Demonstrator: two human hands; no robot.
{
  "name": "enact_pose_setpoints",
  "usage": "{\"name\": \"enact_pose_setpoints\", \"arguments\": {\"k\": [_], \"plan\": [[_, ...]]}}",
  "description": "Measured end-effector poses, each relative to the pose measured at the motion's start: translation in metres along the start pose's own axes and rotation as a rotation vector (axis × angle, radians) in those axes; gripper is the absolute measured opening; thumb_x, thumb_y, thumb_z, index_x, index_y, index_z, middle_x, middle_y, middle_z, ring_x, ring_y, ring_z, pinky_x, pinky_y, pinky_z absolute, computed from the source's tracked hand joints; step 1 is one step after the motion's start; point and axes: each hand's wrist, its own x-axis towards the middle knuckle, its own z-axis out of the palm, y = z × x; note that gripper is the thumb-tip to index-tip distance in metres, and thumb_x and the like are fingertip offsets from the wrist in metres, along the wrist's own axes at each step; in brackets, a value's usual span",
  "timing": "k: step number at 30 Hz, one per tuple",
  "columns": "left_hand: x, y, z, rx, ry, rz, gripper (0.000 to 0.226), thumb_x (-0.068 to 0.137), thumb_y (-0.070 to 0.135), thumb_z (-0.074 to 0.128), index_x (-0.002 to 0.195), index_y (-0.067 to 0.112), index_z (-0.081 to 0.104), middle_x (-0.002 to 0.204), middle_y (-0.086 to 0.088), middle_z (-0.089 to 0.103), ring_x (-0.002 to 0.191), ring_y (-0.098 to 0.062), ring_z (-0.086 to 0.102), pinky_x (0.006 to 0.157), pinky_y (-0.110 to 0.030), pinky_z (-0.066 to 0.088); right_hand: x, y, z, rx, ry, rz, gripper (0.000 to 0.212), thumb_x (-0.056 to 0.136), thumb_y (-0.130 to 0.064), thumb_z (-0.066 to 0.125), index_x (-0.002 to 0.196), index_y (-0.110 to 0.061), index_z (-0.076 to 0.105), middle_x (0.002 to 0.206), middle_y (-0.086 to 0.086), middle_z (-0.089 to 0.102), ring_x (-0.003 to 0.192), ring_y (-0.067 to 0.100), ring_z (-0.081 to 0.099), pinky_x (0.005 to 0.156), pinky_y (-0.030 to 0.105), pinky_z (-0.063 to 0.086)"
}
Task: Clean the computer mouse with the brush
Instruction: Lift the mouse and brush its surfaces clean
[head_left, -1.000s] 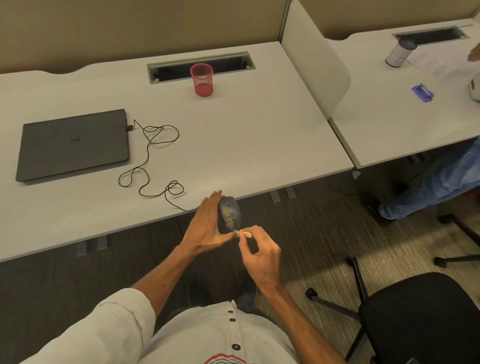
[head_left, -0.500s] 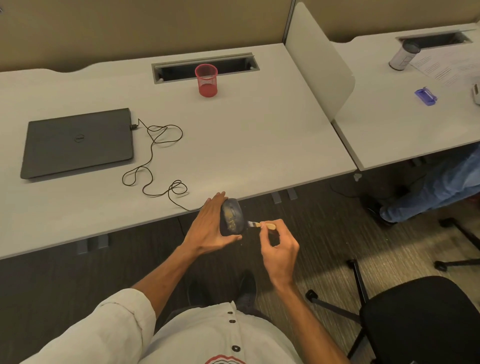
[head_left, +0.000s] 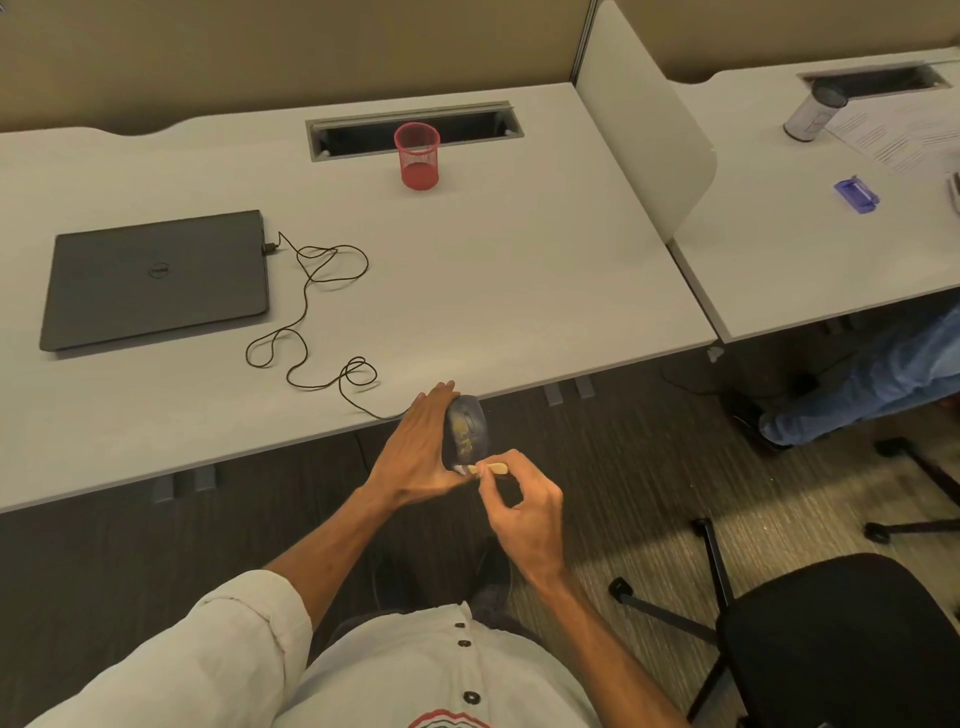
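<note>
Left hand (head_left: 415, 457) grips mouse (head_left: 464, 428); right hand (head_left: 524, 512) pinches brush (head_left: 485, 469); cup (head_left: 417, 155) seemingly empty.

The desk (head_left: 493, 270) looks smooth and matt; the cup (head_left: 417, 156) is red mesh; the brush (head_left: 491, 468) handle looks wooden.

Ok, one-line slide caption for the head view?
Left hand holds the wired mouse off the desk edge; right hand brushes it with a small brush.

The right hand (head_left: 524, 506) swings the brush (head_left: 480, 469) back in from the mouse's (head_left: 464, 430) side, bristles now down at its lower edge.
</note>
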Motion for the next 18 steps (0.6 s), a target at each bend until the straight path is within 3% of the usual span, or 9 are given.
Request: {"name": "enact_pose_setpoints", "arguments": {"k": [7, 10, 14, 18], "plan": [[-0.001, 0.001, 0.004, -0.003, 0.021, -0.010, 0.131, 0.077, 0.074, 0.082, 0.171, 0.019, 0.011, 0.182, -0.001, 0.010, 0.169, -0.024, 0.011, 0.138, -0.051, 0.016, 0.012, 0.005, -0.012, -0.101, 0.157, -0.083, 0.015, 0.098, -0.007, 0.079, 0.113, -0.008, 0.076, 0.107, 0.000, 0.076, 0.103, -0.001, 0.070, 0.092, 0.013, 0.057], [-0.001, 0.003, 0.005, -0.016, 0.027, -0.008, 0.130, 0.077, 0.074, 0.082, 0.172, 0.018, 0.011, 0.182, -0.002, 0.010, 0.170, -0.024, 0.010, 0.138, -0.051, 0.015, 0.012, 0.008, -0.009, -0.174, 0.060, -0.158, 0.015, 0.099, -0.010, 0.080, 0.113, -0.007, 0.077, 0.108, 0.003, 0.077, 0.099, 0.010, 0.073, 0.087, 0.023, 0.063], [0.002, 0.005, 0.005, -0.037, 0.021, 0.016, 0.130, 0.077, 0.070, 0.085, 0.171, 0.017, 0.012, 0.182, -0.004, 0.012, 0.170, -0.025, 0.009, 0.138, -0.053, 0.016, 0.003, 0.005, 0.002, -0.163, -0.082, -0.226, 0.012, 0.101, -0.016, 0.077, 0.112, -0.010, 0.077, 0.106, 0.002, 0.077, 0.096, 0.011, 0.073, 0.084, 0.028, 0.063], [0.003, 0.005, 0.004, -0.045, 0.011, 0.014, 0.132, 0.075, 0.066, 0.087, 0.171, 0.018, 0.011, 0.182, -0.004, 0.011, 0.170, -0.025, 0.008, 0.137, -0.054, 0.016, -0.002, 0.003, 0.006, -0.128, -0.087, -0.231, 0.013, 0.099, -0.015, 0.079, 0.112, -0.011, 0.078, 0.108, 0.002, 0.078, 0.098, 0.011, 0.075, 0.086, 0.030, 0.064]]}}
